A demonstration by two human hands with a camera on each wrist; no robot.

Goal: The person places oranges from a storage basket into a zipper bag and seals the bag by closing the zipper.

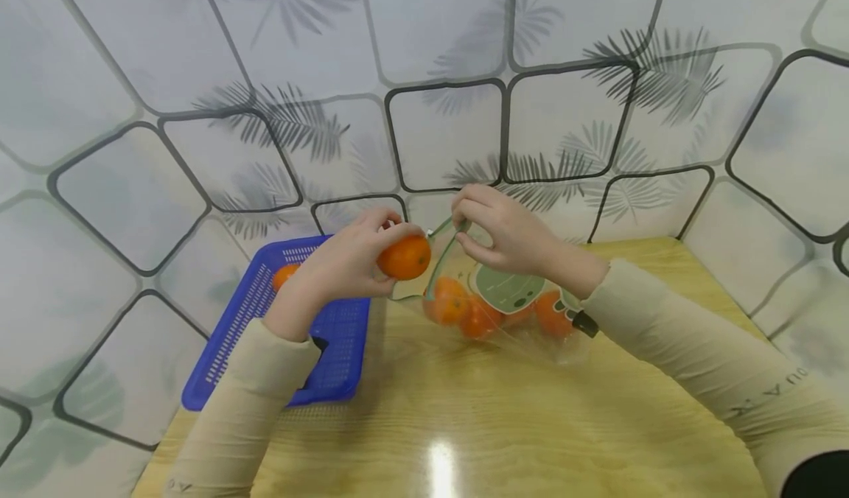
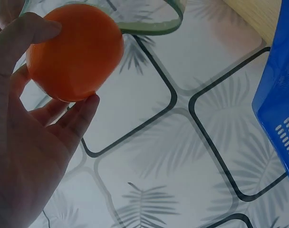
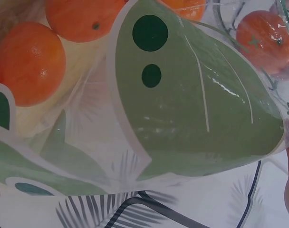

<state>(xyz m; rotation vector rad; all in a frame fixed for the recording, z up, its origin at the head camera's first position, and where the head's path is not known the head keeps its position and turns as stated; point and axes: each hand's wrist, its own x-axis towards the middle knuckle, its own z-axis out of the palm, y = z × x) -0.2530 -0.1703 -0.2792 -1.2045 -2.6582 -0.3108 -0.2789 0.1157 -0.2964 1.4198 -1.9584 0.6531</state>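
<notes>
My left hand [image 1: 348, 258] holds an orange [image 1: 406, 257] between thumb and fingers, right beside the mouth of a clear plastic bag. In the left wrist view, the thumb lies over the top of the orange [image 2: 75, 52] and the fingertips support it below. The bag [image 1: 509, 289] has a green edge and a green leaf-like print, with several oranges [image 1: 447, 301] inside it. With thumb and fingers, my right hand [image 1: 507, 229] pinches the upper edge of the bag, whose mouth gapes toward the left hand. The printed bag side [image 3: 197, 104] fills much of the right wrist view.
A blue perforated plastic basket [image 1: 345, 354] stands on the left of the wooden table [image 1: 477, 417], partly behind the left forearm. Another orange [image 1: 284, 275] lies in it. A patterned wall covering [image 1: 444, 137] rises directly behind the table and along both sides.
</notes>
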